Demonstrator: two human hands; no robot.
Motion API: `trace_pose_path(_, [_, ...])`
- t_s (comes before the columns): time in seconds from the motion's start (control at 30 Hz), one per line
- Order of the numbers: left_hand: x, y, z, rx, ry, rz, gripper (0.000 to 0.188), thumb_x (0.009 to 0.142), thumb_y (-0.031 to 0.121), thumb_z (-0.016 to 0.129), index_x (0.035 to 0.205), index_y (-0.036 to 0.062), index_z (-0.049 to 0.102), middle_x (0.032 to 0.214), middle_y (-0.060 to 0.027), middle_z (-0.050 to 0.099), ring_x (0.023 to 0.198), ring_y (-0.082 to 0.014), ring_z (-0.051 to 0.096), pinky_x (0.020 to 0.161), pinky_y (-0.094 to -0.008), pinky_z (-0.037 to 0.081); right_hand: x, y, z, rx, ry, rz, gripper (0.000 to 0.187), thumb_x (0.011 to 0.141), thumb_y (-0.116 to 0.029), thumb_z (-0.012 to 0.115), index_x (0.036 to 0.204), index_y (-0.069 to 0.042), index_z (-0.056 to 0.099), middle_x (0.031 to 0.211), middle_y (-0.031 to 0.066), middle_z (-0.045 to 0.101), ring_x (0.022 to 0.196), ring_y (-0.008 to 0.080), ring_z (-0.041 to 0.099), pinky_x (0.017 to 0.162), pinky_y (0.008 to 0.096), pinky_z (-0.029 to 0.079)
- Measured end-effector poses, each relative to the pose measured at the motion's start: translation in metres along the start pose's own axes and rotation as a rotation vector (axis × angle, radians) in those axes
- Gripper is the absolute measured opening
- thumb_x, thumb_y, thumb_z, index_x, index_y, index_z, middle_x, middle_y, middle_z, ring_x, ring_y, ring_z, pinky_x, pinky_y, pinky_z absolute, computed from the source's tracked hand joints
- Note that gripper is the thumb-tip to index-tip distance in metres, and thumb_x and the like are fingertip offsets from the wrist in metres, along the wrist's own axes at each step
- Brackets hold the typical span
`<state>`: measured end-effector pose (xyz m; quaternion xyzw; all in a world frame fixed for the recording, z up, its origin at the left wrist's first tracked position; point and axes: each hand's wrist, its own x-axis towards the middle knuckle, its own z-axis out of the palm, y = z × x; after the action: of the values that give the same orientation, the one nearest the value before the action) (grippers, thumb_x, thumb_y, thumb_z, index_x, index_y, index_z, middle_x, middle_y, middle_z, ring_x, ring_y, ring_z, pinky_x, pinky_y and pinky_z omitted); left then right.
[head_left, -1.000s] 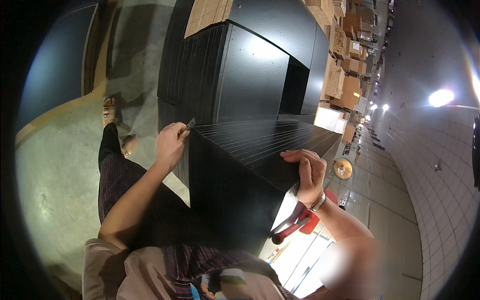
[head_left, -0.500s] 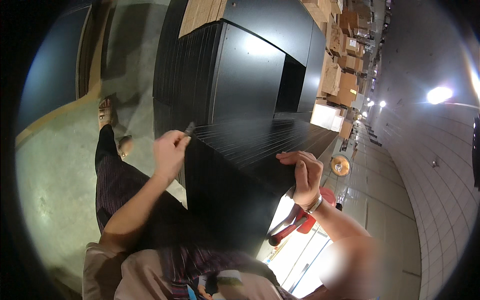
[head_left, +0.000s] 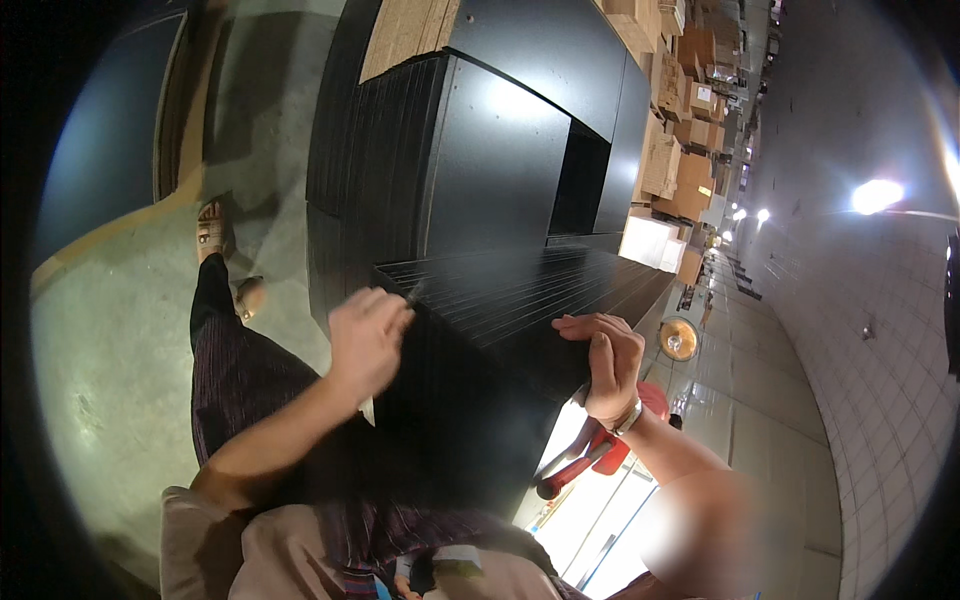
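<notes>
A stack of black panels (head_left: pixel 480 400) fills the middle in front of me, its many thin edges (head_left: pixel 540 290) showing as fine pale lines. My left hand (head_left: pixel 368 340) is closed, slightly blurred, over the left corner of this stack. A small, slim dark-grey piece (head_left: pixel 415 292) sticks out between its thumb and fingers; its kind is not clear. On the right side, my right hand (head_left: pixel 608 362) has its fingers bent over the panel edge, the thumb against them. A bracelet or watch circles that wrist.
Behind stands a taller pile of black panels (head_left: pixel 500 150) with a bare board (head_left: pixel 410 35) on top. Cardboard boxes (head_left: pixel 690 185) line the far right. Red equipment (head_left: pixel 610 450) is near my right forearm. More dark boards (head_left: pixel 110 130) lean at the left; my sandalled foot (head_left: pixel 210 230) is on the floor.
My left hand has moved right and slightly down along the near edge of the stack, still pinching the small dark-grey piece. My right hand has barely shifted.
</notes>
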<state>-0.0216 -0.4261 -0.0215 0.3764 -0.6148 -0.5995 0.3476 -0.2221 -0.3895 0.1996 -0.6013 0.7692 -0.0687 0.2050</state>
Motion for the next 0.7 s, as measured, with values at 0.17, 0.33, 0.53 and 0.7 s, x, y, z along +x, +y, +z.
trace_pose_path(0.17, [-0.01, -0.042, 0.01, -0.178, -0.146, -0.411, 0.017, 0.09, 0.014, 0.065, 0.082, -0.0005, 0.061, 0.072, -0.0131, 0.056, 0.067, -0.0231, 0.054, 0.063, -0.0362, 0.044, 0.003, -0.007, -0.002, -0.047, -0.032, -0.004, 0.027, 0.086, -0.007, 0.042, 0.08, 0.004, 0.066, 0.088, 0.0193, 0.073, 0.081, 0.0282, 0.07, 0.081, 0.0353, 0.049])
trace_pose_path(0.33, [0.006, 0.002, -0.009, -0.111, -0.115, -0.211, 0.014, 0.088, 0.013, 0.064, 0.082, 0.0012, 0.06, 0.076, -0.0153, 0.057, 0.073, -0.0339, 0.059, 0.065, -0.0415, 0.046, 0.0, -0.001, 0.0, -0.007, 0.012, 0.001, 0.03, 0.085, -0.012, 0.042, 0.079, 0.004, 0.068, 0.089, 0.0179, 0.074, 0.083, 0.0277, 0.07, 0.08, 0.0343, 0.048])
trace_pose_path(0.53, [0.012, -0.032, -0.005, -0.002, -0.168, -0.413, 0.017, 0.092, 0.016, 0.061, 0.082, 0.0018, 0.059, 0.071, -0.0191, 0.055, 0.068, -0.0383, 0.056, 0.061, -0.0454, 0.045, 0.004, -0.008, -0.004, -0.059, -0.029, 0.016, 0.028, 0.084, -0.009, 0.043, 0.08, 0.004, 0.067, 0.089, 0.0182, 0.073, 0.083, 0.0272, 0.07, 0.081, 0.0353, 0.048])
trace_pose_path(0.7, [-0.001, 0.039, -0.003, -0.182, -0.172, 0.041, 0.021, 0.091, 0.014, 0.062, 0.077, 0.0016, 0.051, 0.075, -0.0197, 0.055, 0.07, -0.0389, 0.057, 0.06, -0.0452, 0.045, 0.003, -0.004, -0.001, -0.007, -0.018, 0.018, 0.028, 0.086, -0.008, 0.042, 0.08, 0.004, 0.066, 0.088, 0.0183, 0.073, 0.083, 0.0279, 0.07, 0.082, 0.0353, 0.048])
